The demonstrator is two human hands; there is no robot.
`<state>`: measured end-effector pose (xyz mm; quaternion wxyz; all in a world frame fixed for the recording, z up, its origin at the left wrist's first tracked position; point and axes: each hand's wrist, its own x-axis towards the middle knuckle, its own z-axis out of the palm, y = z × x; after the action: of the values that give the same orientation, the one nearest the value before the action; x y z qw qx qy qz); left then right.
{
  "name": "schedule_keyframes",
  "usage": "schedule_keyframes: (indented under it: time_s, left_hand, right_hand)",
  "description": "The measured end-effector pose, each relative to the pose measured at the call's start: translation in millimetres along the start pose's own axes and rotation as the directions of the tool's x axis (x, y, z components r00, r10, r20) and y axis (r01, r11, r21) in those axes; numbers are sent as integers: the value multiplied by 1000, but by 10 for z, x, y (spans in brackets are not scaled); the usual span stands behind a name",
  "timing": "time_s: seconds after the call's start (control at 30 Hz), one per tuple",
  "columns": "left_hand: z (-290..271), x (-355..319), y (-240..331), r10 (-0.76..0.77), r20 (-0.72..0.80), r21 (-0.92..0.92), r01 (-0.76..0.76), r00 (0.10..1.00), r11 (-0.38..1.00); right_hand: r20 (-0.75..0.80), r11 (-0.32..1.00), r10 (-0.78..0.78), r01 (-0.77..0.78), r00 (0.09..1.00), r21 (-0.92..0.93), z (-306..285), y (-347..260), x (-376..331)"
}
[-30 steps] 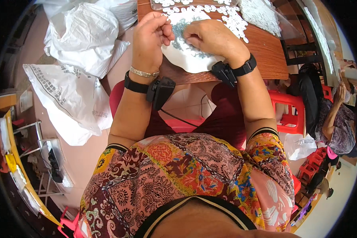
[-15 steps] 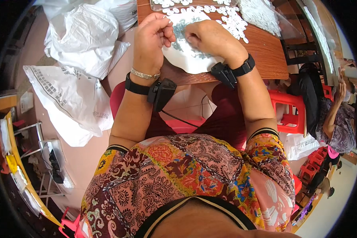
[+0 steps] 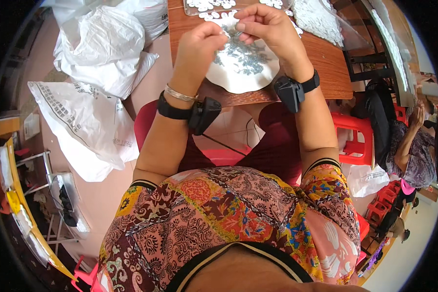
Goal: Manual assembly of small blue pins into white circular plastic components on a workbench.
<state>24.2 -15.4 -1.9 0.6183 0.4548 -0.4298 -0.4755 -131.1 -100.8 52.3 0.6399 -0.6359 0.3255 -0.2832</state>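
My left hand (image 3: 200, 46) is closed in a pinch on a small white piece (image 3: 225, 34), which shows at the fingertips. Facing it, my right hand (image 3: 272, 33) pinches thumb and fingers together over the table; whatever it holds is too small to make out. Below both hands lies a white wavy-edged mat (image 3: 233, 85). Many small grey metal-looking pieces (image 3: 250, 62) are heaped loosely on it. Beyond the hands, white flat oval pieces (image 3: 210, 15) are scattered on the wooden table (image 3: 326, 65).
A clear tray (image 3: 219, 10) with white pieces stands at the far edge, beside a large pile of white pieces (image 3: 319, 22). Full white sacks (image 3: 102, 48) and a flattened sack (image 3: 85, 126) lie on the left floor. A red stool (image 3: 353, 138) and another person (image 3: 411, 146) are at right.
My right hand has lifted off the grey pieces and moved up and right, beside the left. My left hand has shifted slightly right and down, its white piece now showing.
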Motion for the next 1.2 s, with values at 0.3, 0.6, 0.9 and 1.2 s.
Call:
schedule_keyframes:
  time_s: [0.3, 0.6, 0.9, 1.2]
  left_hand:
    - [80, -39, 9, 36, 49, 6, -36, 998, 999]
    - [87, -64, 45, 30, 36, -135, -24, 999, 991]
    - [118, -64, 145, 33, 49, -125, -27, 998, 992]
    - [114, -96, 161, -99, 28, -11, 100, 995, 995]
  right_hand:
    - [95, 791, -316, 317, 944, -523, 100, 42, -68]
    - [113, 917, 20, 27, 993, -399, 57, -42, -96]
    - [193, 897, -165, 228, 967, -378, -58, 56, -20]
    - [30, 950, -105, 109, 994, -293, -127, -53, -90]
